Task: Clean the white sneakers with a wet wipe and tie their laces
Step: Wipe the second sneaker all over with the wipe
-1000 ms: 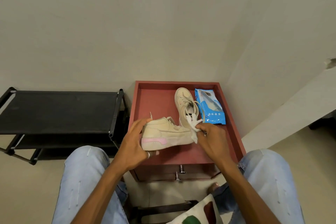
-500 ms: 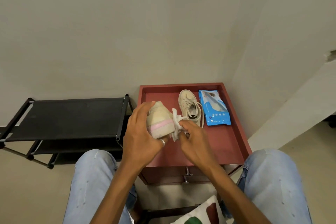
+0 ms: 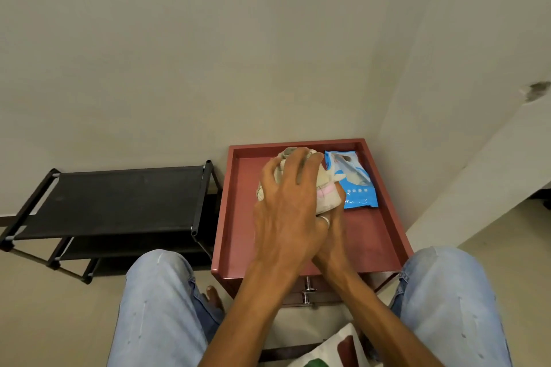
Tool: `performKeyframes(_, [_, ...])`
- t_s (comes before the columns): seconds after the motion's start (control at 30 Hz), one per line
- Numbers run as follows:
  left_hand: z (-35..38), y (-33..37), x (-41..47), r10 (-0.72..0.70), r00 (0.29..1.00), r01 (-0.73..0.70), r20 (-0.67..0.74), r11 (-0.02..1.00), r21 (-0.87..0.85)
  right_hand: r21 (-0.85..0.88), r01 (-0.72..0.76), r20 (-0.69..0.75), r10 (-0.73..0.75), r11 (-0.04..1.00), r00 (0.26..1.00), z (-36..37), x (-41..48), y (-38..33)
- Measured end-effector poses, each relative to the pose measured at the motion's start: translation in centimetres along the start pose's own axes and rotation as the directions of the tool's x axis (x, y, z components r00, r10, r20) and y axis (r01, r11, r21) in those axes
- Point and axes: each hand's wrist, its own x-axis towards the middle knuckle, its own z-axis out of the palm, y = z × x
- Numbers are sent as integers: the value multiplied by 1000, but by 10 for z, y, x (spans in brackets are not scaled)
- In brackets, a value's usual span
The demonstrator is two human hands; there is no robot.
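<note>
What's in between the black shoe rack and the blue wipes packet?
In the head view, the left hand gripping a sneaker, over the red table, sits between the black rack and the blue packet.

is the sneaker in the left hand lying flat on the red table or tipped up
Tipped up: the left hand grips the sneaker above the red table, its pink heel patch facing the camera.

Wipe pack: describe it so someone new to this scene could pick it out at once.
Find the red table beside the black rack. The wipe pack lies flat in its far right corner, just right of the sneaker that the left hand grips. It is the only blue thing there.
</note>
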Motion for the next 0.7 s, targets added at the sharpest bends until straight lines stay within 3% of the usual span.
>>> performKeyframes(0.07, [0, 3, 2, 27, 999, -27, 27, 1000, -1, 2, 55, -143, -55, 998, 988, 3, 9, -18])
performKeyframes(0.13, [2, 0, 3, 31, 996, -26, 78, 998, -60, 250, 86, -168, -44, 965, 985, -1, 11, -39])
performKeyframes(0.17, [3, -4, 4, 33, 995, -23, 99, 995, -100, 444, 82, -171, -5, 892, 985, -1, 13, -45])
performKeyframes(0.33, [9, -21, 6, 87, 991, -50, 102, 947, -318, 488, 118, -167, -40, 865, 985, -5, 14, -49])
performKeyframes(0.43, [13, -40, 6, -55, 986, 137, 161, 817, -560, 496, 98, -183, -7, 862, 983, -12, 21, -49])
performKeyframes(0.6, [8, -81, 1, -282, 948, 317, 146, 847, -426, 593, 69, -116, 1, 802, 993, -32, 28, -45])
performKeyframes(0.7, [4, -92, 7, -288, 924, 369, 253, 846, -384, 672, 38, -82, 23, 740, 996, -38, 32, -43])
